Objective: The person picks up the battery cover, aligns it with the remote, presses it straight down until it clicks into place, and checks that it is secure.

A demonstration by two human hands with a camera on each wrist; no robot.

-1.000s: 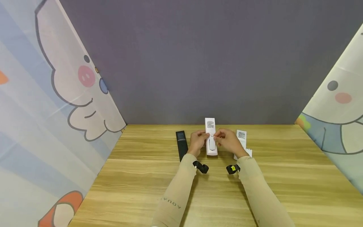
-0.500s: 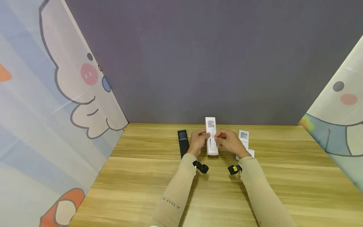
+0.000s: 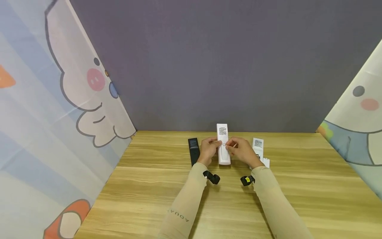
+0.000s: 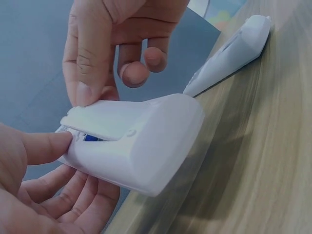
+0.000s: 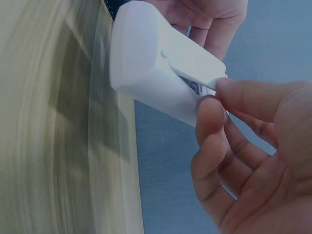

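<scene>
A white remote control point(image 3: 222, 131) is held back side up, its far end pointing toward the grey wall. My left hand point(image 3: 209, 150) grips its left side, with the thumb near the top of the battery opening. The battery cover point(image 4: 97, 119) sits tilted over that opening, its lower end at the body and its upper end raised. My right hand point(image 3: 243, 152) pinches the raised end between thumb and index finger. Through the gap, a blue battery point(image 4: 91, 138) shows in the left wrist view. In the right wrist view the cover's edge also stands off the body.
On the wooden table point(image 3: 143, 186), a black remote control point(image 3: 194, 151) lies left of the hands. Another white remote point(image 3: 258, 144) lies to the right, partly behind the right hand, with a small white piece point(image 3: 266, 162) beside it. A grey wall point(image 3: 191, 66) rises behind.
The cover has come down closer to the remote's back; the dark gap along its left side no longer shows in the head view. Both hands keep their hold, and the head view has shifted slightly.
</scene>
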